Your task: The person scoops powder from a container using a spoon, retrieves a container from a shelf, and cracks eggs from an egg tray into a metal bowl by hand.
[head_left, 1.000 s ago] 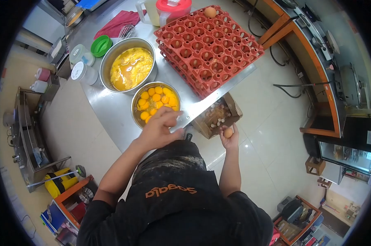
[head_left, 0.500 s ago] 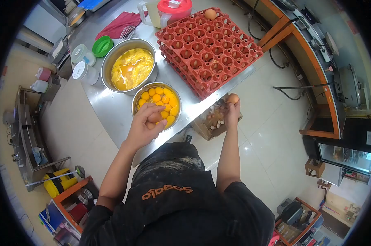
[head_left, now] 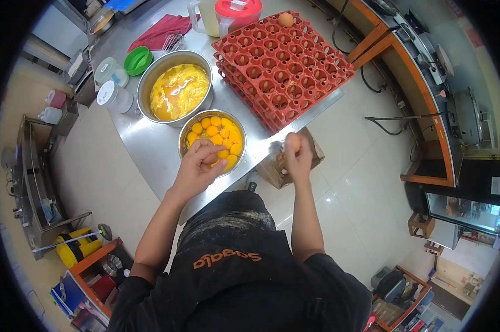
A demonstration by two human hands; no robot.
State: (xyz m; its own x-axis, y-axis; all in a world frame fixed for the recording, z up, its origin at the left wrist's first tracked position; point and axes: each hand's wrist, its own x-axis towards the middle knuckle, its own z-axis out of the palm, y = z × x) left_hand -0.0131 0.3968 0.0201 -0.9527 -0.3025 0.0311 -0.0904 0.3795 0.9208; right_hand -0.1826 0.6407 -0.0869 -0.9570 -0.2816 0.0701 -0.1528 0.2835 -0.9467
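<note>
My left hand (head_left: pixel 196 169) is closed round a brown egg (head_left: pixel 210 159) at the near rim of a small metal bowl (head_left: pixel 182 145), which holds several yolks. Another brown egg (head_left: pixel 294 143), slightly blurred, is in my right hand (head_left: pixel 297 157), by the table's edge and above a cardboard box (head_left: pixel 314 157) with shells in it. Beyond the small bowl stands a larger metal bowl (head_left: pixel 141 99) of yellow beaten egg. Stacked red egg trays (head_left: pixel 283 66) lie on the right of the table, with one egg (head_left: pixel 286 20) on the far corner.
On the metal table (head_left: pixel 145 149) are a green bowl (head_left: pixel 137 61), clear tubs (head_left: pixel 114 98), a whisk (head_left: pixel 172 43), a red cloth (head_left: pixel 160 32) and a jug with a red lid (head_left: pixel 238 8). An orange-edged counter (head_left: pixel 421 77) stands at the right.
My right hand has moved left with its egg, from beyond the box to the table's edge. In my left hand an egg has come into view since the first frame.
</note>
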